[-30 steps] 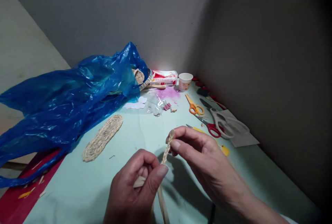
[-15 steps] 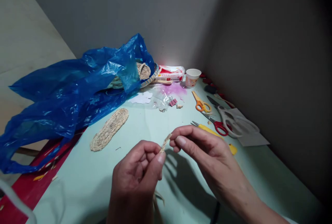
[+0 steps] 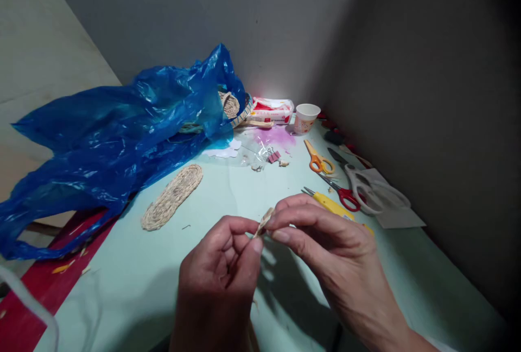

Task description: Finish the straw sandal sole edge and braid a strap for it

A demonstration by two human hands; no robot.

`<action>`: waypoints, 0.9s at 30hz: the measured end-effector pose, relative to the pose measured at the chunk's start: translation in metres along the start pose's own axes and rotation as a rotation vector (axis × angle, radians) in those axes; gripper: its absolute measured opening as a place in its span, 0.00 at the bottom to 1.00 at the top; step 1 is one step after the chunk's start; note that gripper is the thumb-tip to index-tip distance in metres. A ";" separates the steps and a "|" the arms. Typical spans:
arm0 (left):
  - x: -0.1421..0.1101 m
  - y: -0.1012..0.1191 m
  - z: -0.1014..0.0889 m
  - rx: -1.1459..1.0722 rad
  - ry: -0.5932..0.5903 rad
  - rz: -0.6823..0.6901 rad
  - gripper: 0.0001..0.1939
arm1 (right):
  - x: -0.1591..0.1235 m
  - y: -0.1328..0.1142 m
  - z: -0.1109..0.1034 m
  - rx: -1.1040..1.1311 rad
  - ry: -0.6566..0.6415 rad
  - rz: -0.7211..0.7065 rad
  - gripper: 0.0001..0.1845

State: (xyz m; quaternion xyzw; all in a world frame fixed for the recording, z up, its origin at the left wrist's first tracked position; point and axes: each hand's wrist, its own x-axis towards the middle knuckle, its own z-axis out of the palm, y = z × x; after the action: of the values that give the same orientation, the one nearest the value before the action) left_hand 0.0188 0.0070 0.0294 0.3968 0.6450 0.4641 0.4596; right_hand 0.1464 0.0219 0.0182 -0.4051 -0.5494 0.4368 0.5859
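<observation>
Between both hands is a short braided straw strip [image 3: 264,220], pale and narrow, its upper end tilted up to the right. My left hand [image 3: 226,265] pinches its lower part between thumb and forefinger. The thumb and fingertips of my right hand [image 3: 321,243] close on the strip's upper end from the right. Loose straw ends hang below the left hand, mostly hidden by it. Left of the hands, flat on the table, lies an oval woven straw sole [image 3: 173,197].
A blue plastic bag [image 3: 122,118] partly covers a basket [image 3: 244,113] with coiled straw. Behind stand a paper cup [image 3: 306,119] and a red-white packet [image 3: 279,115]. To the right lie orange scissors [image 3: 319,159], red scissors [image 3: 345,195], white-handled scissors [image 3: 358,189] and a yellow-handled tool [image 3: 331,205].
My right hand has moved slightly left and its fingers now close on the strip's upper end. The left hand keeps its pinch. The view has shifted slightly.
</observation>
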 end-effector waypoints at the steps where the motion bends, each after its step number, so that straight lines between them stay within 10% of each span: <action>1: 0.000 0.000 0.000 -0.003 0.007 -0.005 0.06 | 0.000 0.001 0.000 0.012 0.003 0.006 0.07; 27: -0.008 0.011 -0.003 -0.046 -0.010 0.043 0.07 | -0.001 0.006 0.002 0.158 -0.029 0.193 0.07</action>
State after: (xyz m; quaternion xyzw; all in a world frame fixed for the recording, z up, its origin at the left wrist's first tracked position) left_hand 0.0189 0.0019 0.0424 0.4024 0.6232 0.4865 0.4616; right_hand 0.1442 0.0221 0.0125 -0.4021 -0.4803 0.5390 0.5632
